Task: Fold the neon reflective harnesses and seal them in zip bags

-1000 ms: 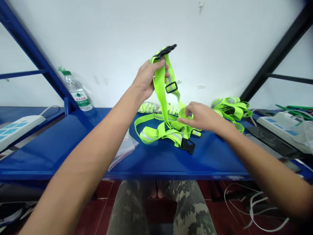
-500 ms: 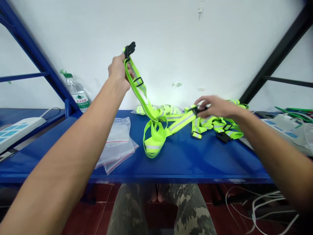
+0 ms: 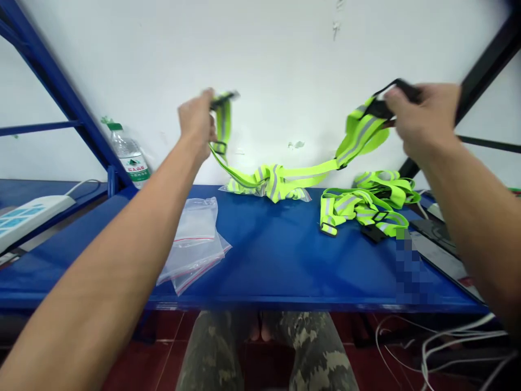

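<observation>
Both my hands are raised above the blue shelf, holding up a neon yellow reflective safety harness (image 3: 303,176). My left hand (image 3: 196,119) grips one strap end near a black plastic buckle (image 3: 223,99). My right hand (image 3: 423,117) grips the far end, with a black strap loop (image 3: 380,106) at its fingers. Between them the webbing sags, and its bunched middle rests on the shelf. A second neon harness (image 3: 358,206) lies in a tangled heap to the right, below my right hand, with a black buckle (image 3: 372,233) at its edge.
Clear zip bags (image 3: 195,244) lie on the blue shelf (image 3: 285,271) left of centre. A water bottle (image 3: 130,155) stands at the back left, by a white power strip (image 3: 28,220). A dark flat device (image 3: 431,236) sits at the right. White cables hang below.
My right hand has risen off the heap and moved up and right, carrying the harness's other end. The strap now stretches between my hands, and my left hand has dropped slightly.
</observation>
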Motion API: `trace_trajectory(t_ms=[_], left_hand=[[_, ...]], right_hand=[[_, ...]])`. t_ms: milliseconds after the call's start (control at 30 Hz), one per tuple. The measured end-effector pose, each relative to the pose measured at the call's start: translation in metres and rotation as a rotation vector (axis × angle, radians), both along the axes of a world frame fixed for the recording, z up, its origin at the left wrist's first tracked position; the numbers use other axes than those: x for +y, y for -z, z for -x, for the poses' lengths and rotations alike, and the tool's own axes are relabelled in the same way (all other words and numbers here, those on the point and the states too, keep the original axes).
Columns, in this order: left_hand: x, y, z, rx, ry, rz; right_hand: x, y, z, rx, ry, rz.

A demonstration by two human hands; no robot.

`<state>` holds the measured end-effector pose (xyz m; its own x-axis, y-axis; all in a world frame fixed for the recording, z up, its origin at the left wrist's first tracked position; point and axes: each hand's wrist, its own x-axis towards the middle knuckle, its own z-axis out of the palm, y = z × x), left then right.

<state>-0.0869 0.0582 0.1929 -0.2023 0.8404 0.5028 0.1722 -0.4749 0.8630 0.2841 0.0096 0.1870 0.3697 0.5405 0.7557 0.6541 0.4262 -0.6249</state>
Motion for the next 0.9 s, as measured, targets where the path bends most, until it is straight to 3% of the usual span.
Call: trace_trajectory(t_ms=[33,133,300,400,500,633,733,900], left_hand=[[-0.006,0.012,-0.013,0.043,0.009,0.004],[-0.020,0.048,-0.043,0.166,0.248,0.114],[-0.021,0.107,-0.056,0.141,0.492,0.314],[-0.015,0.138,-0.055,0.046,0.351,0.268],[-0.013,0.162,-0.059,0.075,0.226,0.187],[-0.021,0.176,-0.068,0.151,0.124,0.123],[-0.029,0.174,-0.072,0.201,0.005,0.070],[-0.033,0.166,-0.074,0.213,-0.017,-0.052]], right_hand=[[-0.005,0.007,0.017,-0.105,-0.032,0.047],[-0.013,0.030,0.058,-0.419,-0.022,0.104],[-0.003,0.084,0.087,-0.549,-0.144,0.186],[0.004,0.119,0.090,-0.573,-0.312,0.346],[0.008,0.148,0.092,-0.543,-0.396,0.440],[0.008,0.173,0.095,-0.554,-0.448,0.433],[0.007,0.181,0.096,-0.615,-0.465,0.357],[0.002,0.188,0.094,-0.591,-0.598,0.257]])
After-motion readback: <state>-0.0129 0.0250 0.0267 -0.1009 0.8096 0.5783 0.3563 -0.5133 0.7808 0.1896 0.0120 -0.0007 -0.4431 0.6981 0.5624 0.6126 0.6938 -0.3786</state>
